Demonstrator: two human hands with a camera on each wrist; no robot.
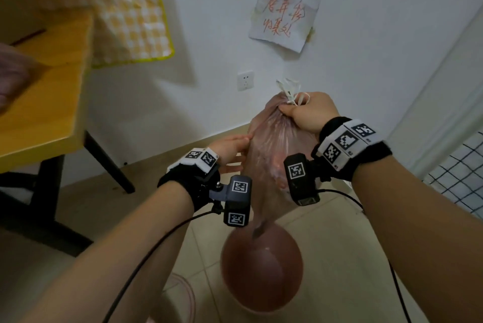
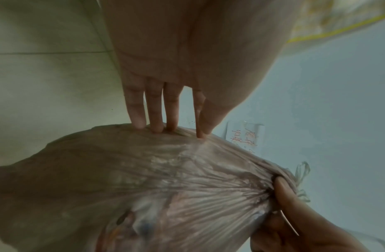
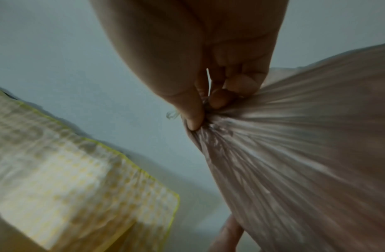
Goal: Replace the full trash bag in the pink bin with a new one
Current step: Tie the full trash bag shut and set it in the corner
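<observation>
The full trash bag (image 1: 271, 145) is clenched at its gathered neck by the right hand (image 1: 308, 113), so it hangs above the pink bin (image 1: 261, 270); its side is steadied by the left hand (image 1: 230, 147), fingers straight, against swinging.

Trash bag (image 1: 271, 145) hangs above the bin (image 1: 261, 270), which stands on the floor at 6 o'clock. Right hand (image 1: 308, 113) at the bag's neck, 12 o'clock of the bag; left hand (image 1: 230, 147) against its side at 9 o'clock. Table (image 1: 47, 82) at 10 o'clock, tablecloth (image 1: 125, 9) on it. Wall socket (image 1: 245, 80) and paper notice (image 1: 285, 14) behind the bag, notice above socket.
</observation>
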